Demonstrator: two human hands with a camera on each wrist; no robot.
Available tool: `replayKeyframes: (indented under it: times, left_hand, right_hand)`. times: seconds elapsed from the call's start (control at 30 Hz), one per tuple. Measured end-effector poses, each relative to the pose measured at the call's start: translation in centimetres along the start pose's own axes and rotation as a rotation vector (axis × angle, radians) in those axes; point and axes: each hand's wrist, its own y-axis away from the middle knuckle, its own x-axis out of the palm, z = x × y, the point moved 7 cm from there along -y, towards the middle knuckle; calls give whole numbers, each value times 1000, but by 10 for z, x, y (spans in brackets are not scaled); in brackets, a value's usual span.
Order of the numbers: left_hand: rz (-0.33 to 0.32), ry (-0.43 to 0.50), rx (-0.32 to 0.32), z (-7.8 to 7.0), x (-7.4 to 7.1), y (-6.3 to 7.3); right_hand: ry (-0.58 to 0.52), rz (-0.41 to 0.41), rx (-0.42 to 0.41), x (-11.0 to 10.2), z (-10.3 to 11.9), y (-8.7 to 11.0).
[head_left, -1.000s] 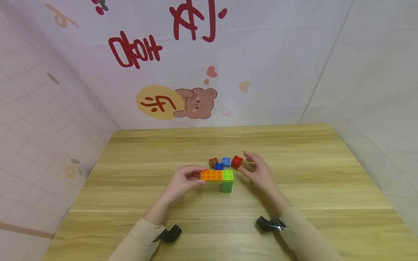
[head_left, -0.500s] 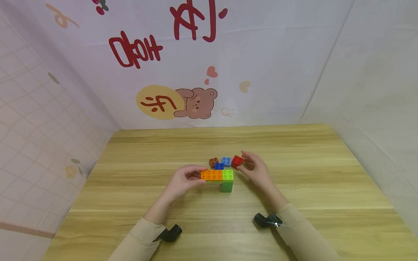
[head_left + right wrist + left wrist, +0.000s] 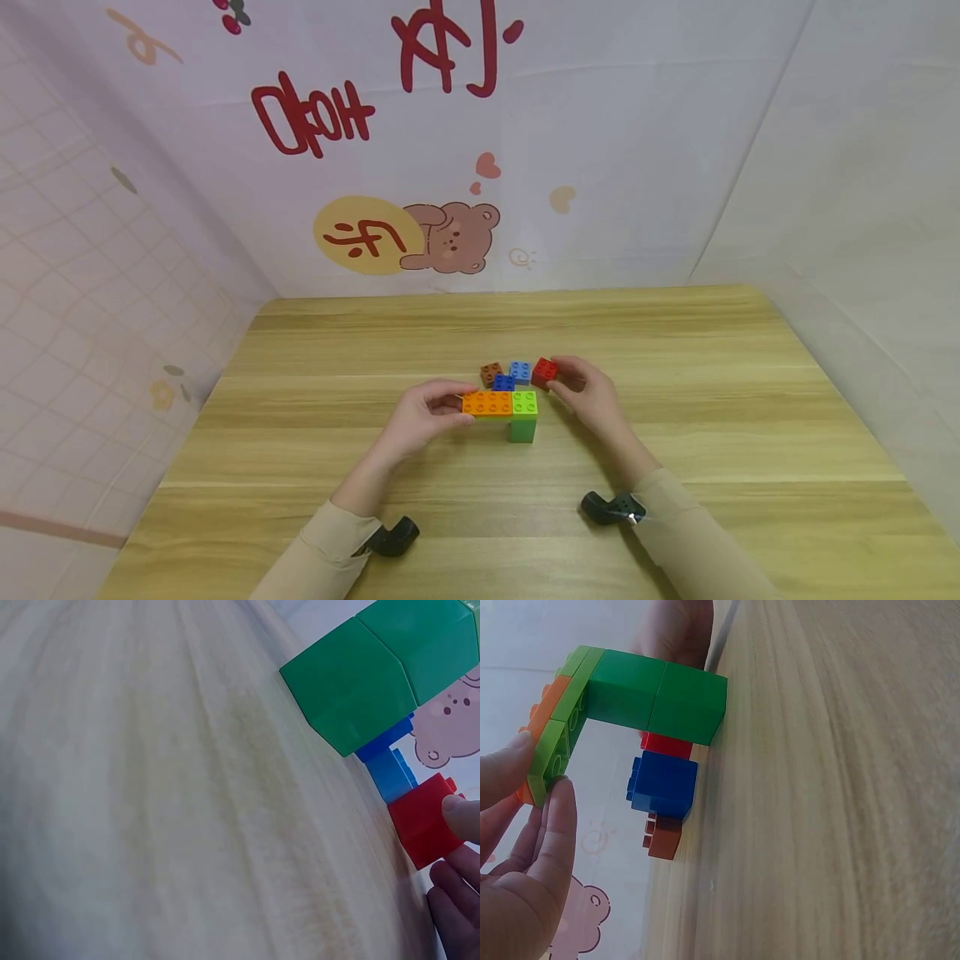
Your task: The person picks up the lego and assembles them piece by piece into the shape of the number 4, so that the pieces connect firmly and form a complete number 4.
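Note:
My left hand [image 3: 420, 418] pinches the free end of an orange brick [image 3: 486, 404], thumb and fingers above and below in the left wrist view. Lime bricks [image 3: 551, 750] lie under and beside the orange one. This layer sits on a column of two green bricks [image 3: 656, 694] standing on the table, so the held end overhangs. My right hand [image 3: 596, 398] grips a red brick [image 3: 545, 372] between thumb and fingers, behind and right of the column. In the right wrist view, the thumb presses the red brick's side [image 3: 424, 821]; its far side is hidden.
Beside the red brick stand a light blue brick [image 3: 520, 372], a dark blue brick [image 3: 503, 383] and a brown brick [image 3: 491, 373], close behind the green column. The wooden table [image 3: 480, 533] ends at a printed white wall cloth [image 3: 615, 167].
My right hand has moved slightly left, and its fingers have closed from apart onto the red brick. The left hand and the built piece have stayed in place.

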Motion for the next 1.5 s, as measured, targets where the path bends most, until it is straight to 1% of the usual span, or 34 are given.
replayKeyframes:
  times: [0.17, 0.43, 0.5, 0.6, 0.67, 0.77, 0.83, 0.87, 0.9, 1.0, 1.1, 1.3, 1.5]
  left_hand:
    - [-2, -7, 4, 1, 1, 0]
    - [5, 0, 19, 0, 2, 0]
    - [4, 0, 14, 0, 2, 0]
    - [1, -2, 5, 0, 2, -1]
    - [-1, -2, 1, 0, 2, -1]
    - [-3, -4, -3, 0, 3, -1]
    - [-3, -6, -3, 0, 4, -1]
    - [-4, -6, -3, 0, 5, -1]
    - [-4, -7, -4, 0, 6, -2]
    - [2, -8, 1, -1, 9, -3]
    - [7, -9, 3, 0, 11, -4]
    - [12, -23, 9, 0, 17, -8]
    - [14, -22, 9, 0, 22, -12]
  right_hand:
    - [-11, -10, 2, 0, -3, 1]
    - [-97, -8, -19, -5, -2, 9]
    - [-115, -9, -13, -8, 1, 13]
    - [-148, -4, 20, -12, 8, 20]
    - [-155, 3, 16, -17, 26, 25]
    - [-143, -3, -47, -25, 54, 32]
    - [-117, -9, -117, -30, 71, 35]
    - [-107, -15, -149, -32, 74, 35]
    - [-114, -18, -172, -32, 73, 35]
    - [-133, -16, -209, -33, 67, 35]
    - [-173, -8, -226, -34, 61, 34]
    - [-215, 23, -326, -35, 74, 41]
    - [-198, 58, -425, -33, 89, 48]
